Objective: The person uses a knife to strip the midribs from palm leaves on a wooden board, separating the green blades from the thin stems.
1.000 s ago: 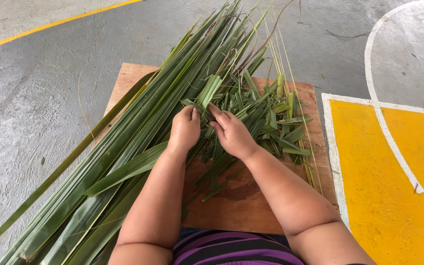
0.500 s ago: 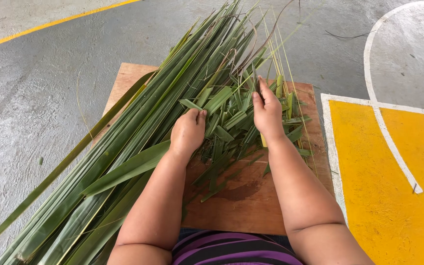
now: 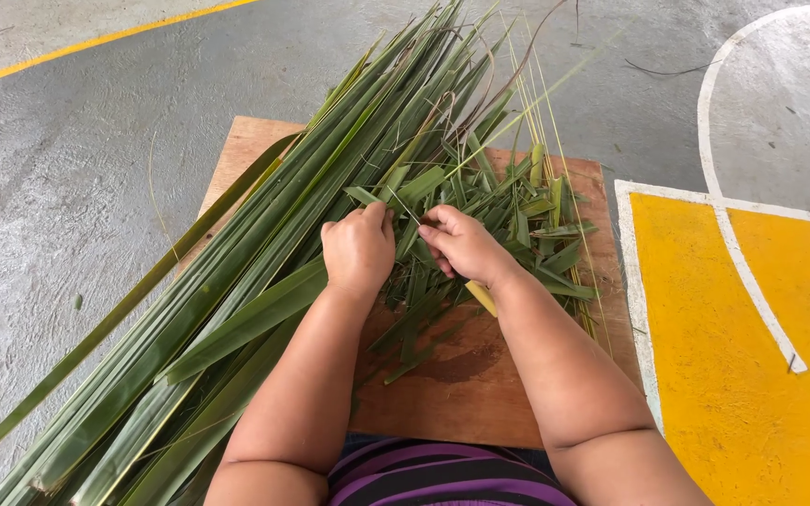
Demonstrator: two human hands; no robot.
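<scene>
Leaf strip (image 3: pixel 403 208) between both hands' fingers (image 3: pixel 377 217)

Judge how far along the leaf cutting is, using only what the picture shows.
Done: a pile of short cut pieces lies on the board. In hand: the left hand and right hand pinch one leaf strip between them. Left: a big bundle of long leaves remains whole, so most is undone.

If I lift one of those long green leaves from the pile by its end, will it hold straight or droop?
The long green leaves are thin, narrow strips, so one would likely droop when held by its end. They look light; the cut pieces lie loosely scattered on the wooden board. Smooth faces may slide against each other.
</scene>
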